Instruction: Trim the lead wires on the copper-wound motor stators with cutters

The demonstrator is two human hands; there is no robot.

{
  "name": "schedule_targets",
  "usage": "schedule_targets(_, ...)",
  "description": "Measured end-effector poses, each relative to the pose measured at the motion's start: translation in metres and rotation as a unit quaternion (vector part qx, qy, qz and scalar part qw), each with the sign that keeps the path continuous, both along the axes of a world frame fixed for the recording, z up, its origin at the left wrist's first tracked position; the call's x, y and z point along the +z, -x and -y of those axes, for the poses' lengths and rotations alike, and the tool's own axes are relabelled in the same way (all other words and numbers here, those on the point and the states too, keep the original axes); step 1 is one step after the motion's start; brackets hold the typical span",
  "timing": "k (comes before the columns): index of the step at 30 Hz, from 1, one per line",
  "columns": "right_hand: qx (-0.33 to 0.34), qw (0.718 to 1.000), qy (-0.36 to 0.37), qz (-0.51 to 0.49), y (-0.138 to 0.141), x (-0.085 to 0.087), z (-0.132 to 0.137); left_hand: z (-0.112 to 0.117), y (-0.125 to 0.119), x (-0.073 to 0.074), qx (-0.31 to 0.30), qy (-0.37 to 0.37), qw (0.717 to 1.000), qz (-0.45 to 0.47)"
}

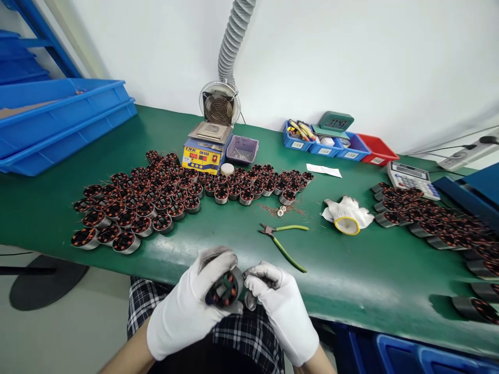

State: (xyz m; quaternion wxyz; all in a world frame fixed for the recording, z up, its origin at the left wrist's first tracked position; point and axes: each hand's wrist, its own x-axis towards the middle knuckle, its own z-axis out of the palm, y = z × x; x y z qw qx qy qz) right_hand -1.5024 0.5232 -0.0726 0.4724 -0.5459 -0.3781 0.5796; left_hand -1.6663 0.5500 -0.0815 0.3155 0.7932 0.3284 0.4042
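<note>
Both my hands wear white gloves and meet just in front of the green table's near edge. My left hand [191, 306] wraps round a round motor stator [225, 291] with copper windings, its open face turned toward me. My right hand [278, 301] is closed at the stator's right side, fingertips pinched against its rim. Green-handled cutting pliers [283, 241] lie on the table just beyond my hands. A small heap of copper wire scraps [283, 210] sits behind the pliers.
Many wound stators [156, 200] cover the green table [351, 270] at left and centre; another batch [436, 223] lies at right. A spare white glove [346, 214], solder pot [206, 148], calculator [409, 176], small parts bins [331, 143] and big blue trays [58, 119] stand around.
</note>
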Motion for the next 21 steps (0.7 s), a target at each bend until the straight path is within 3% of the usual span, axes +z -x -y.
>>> schedule_targets(2,-0.004,1.0,0.019,-0.012,0.002,-0.001,0.0,-0.001,0.002,-0.001,-0.023,0.004,0.999,-0.036)
schedule_targets(5,-0.048,0.994,-0.028,0.097,0.004,-0.005,0.001,-0.004,0.003,0.0,-0.109,0.09,0.989,-0.049)
schedule_targets(7,-0.08,0.985,-0.043,0.147,0.006,-0.013,0.0,-0.005,0.002,-0.004,-0.114,0.071,0.989,-0.065)
schedule_targets(10,-0.053,0.997,0.06,-0.01,0.007,-0.032,-0.004,-0.007,-0.001,-0.026,-0.021,-0.075,0.989,-0.127)
schedule_targets(13,0.006,0.973,0.161,-0.166,0.004,-0.051,-0.013,-0.011,-0.003,-0.052,0.042,-0.143,0.969,-0.195)
schedule_targets(15,0.049,0.979,0.17,-0.097,0.001,-0.057,-0.021,-0.016,-0.002,-0.063,0.037,-0.099,0.969,-0.225)
schedule_targets(17,0.121,0.983,0.108,0.09,-0.004,-0.056,-0.03,-0.021,-0.001,-0.065,0.034,-0.033,0.968,-0.248)
schedule_targets(18,0.167,0.962,0.052,0.207,-0.006,-0.052,-0.034,-0.024,-0.001,-0.063,0.034,-0.008,0.966,-0.258)
schedule_targets(19,0.217,0.922,-0.01,0.322,-0.009,-0.048,-0.038,-0.026,0.0,-0.061,0.032,0.01,0.964,-0.265)
schedule_targets(21,0.31,0.805,-0.108,0.495,-0.015,-0.038,-0.043,-0.028,0.001,-0.056,0.024,0.025,0.96,-0.276)
